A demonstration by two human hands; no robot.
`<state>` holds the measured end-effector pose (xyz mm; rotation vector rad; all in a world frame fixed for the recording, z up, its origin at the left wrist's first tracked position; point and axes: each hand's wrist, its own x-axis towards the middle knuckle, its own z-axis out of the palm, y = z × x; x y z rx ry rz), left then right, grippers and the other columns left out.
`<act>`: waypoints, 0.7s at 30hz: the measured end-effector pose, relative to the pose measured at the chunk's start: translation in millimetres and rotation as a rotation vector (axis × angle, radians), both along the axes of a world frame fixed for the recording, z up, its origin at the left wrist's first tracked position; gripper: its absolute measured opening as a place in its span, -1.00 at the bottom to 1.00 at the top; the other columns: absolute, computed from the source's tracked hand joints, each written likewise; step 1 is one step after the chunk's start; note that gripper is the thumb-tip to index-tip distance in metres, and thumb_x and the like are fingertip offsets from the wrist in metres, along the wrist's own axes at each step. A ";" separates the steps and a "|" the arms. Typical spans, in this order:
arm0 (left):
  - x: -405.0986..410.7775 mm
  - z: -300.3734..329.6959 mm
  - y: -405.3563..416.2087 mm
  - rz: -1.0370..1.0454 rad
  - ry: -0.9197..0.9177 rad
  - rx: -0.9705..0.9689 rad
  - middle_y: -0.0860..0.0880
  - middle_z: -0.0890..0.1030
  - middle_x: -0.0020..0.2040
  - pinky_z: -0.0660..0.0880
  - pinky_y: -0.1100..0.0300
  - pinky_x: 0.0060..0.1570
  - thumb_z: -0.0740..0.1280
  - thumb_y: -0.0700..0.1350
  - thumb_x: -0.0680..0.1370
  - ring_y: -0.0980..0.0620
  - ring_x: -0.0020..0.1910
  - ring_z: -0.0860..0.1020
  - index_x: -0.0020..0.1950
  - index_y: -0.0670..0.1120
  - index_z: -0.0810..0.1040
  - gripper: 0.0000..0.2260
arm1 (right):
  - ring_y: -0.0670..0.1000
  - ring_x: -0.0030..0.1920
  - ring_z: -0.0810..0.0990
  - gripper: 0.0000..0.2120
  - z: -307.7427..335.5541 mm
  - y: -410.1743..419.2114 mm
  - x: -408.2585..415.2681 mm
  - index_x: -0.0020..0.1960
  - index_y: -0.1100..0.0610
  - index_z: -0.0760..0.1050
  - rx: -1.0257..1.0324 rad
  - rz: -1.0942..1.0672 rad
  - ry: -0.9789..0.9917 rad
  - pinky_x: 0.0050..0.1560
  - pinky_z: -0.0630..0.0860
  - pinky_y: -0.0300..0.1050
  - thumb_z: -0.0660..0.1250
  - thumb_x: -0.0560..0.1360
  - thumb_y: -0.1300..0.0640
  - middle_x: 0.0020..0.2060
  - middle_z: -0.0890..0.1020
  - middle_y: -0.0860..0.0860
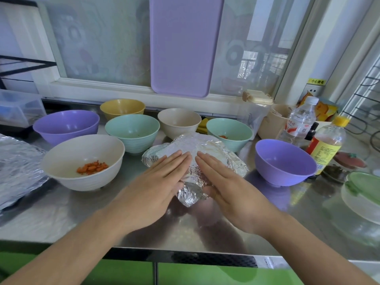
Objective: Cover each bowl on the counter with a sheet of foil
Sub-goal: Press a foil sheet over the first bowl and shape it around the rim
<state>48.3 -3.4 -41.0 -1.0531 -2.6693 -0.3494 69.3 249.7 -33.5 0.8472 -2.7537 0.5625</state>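
A foil-covered bowl (197, 147) stands in the middle of the steel counter (82, 214). My left hand (156, 182) and my right hand (228, 182) lie flat on its near side, fingers stretched out and pressed on the foil, thumbs under the crumpled front edge. Around it stand uncovered bowls: a white bowl with carrot pieces (82, 161), a purple bowl (65, 125), a yellow bowl (122, 108), a mint bowl (132, 131), a beige bowl (178, 122), a mint bowl with food scraps (229, 132) and a purple bowl at the right (284, 161).
A loose foil sheet (18, 167) lies at the left edge. Two bottles (298, 122) (327, 147), a glass lidded container (362, 194) and small jars crowd the right side. A purple cutting board (185, 46) leans on the window behind.
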 end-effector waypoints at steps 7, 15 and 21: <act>7.9 -2.9 25.3 0.098 0.021 0.055 0.15 -0.18 0.70 -0.18 0.20 0.63 -0.21 0.31 0.67 0.27 0.64 -0.25 0.73 0.01 -0.14 -0.32 | -0.11 0.67 0.09 -0.30 -11.6 -8.3 -3.2 0.71 0.04 0.11 0.027 -0.065 0.134 0.61 0.24 -0.03 0.34 0.67 0.03 0.69 0.12 -0.10; 2.6 -9.7 26.3 0.119 0.139 0.019 -0.04 0.21 0.69 0.02 0.12 0.61 -0.01 0.17 0.74 0.05 0.68 0.11 0.69 -0.14 0.21 -0.41 | -0.04 0.63 0.27 -0.38 -13.9 -5.3 1.4 0.67 0.09 0.25 0.094 -0.082 0.211 0.55 0.35 -0.08 0.33 0.66 0.04 0.68 0.19 -0.05; 1.4 -2.1 20.8 0.070 0.069 -0.020 0.09 -0.09 0.71 -0.26 0.24 0.61 -0.12 0.21 0.73 0.22 0.66 -0.23 0.74 -0.04 0.00 -0.39 | -0.12 0.68 0.02 -0.43 26.5 -13.8 -21.1 0.69 0.00 0.18 -0.006 -0.127 0.130 0.63 -0.10 -0.27 0.06 0.71 -0.09 0.69 0.15 -0.08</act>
